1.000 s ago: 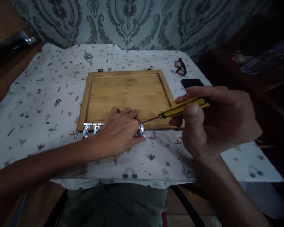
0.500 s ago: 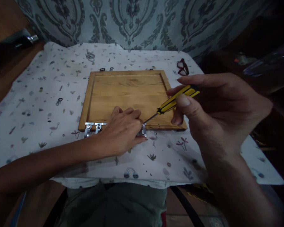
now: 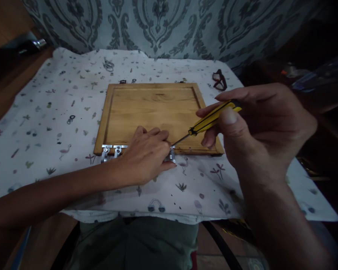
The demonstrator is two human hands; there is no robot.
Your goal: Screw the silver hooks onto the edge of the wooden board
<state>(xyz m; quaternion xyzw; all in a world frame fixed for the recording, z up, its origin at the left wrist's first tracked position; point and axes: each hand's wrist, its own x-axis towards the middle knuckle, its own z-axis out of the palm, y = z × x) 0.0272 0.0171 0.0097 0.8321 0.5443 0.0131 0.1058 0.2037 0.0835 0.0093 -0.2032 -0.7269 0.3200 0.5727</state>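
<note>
A framed wooden panel (image 3: 154,108) lies flat, with metal hinge-like brackets along its near edge. Two of these brackets (image 3: 117,150) show left of my left hand (image 3: 149,157). That hand is closed over the near edge, its fingers curled and its thumb beside another metal bracket (image 3: 172,155), which it presses against the panel. Between the thumb and fingers of my right hand (image 3: 253,123) is a yellow and black screwdriver (image 3: 211,119). The shaft slants down to the left, its tip at the bracket by my left fingers. Any screw under the tip is too small to make out.
A white patterned cloth (image 3: 59,187) covers the table. Dark-framed glasses (image 3: 219,80) lie at the back right. Small dark fittings (image 3: 123,81) sit at the panel's far edge. A patterned wall (image 3: 157,26) stands behind the table.
The screwdriver handle and my right thumb have shifted slightly to the right, with the fingers rolled a little around the handle. My left hand stays on the bracket.
</note>
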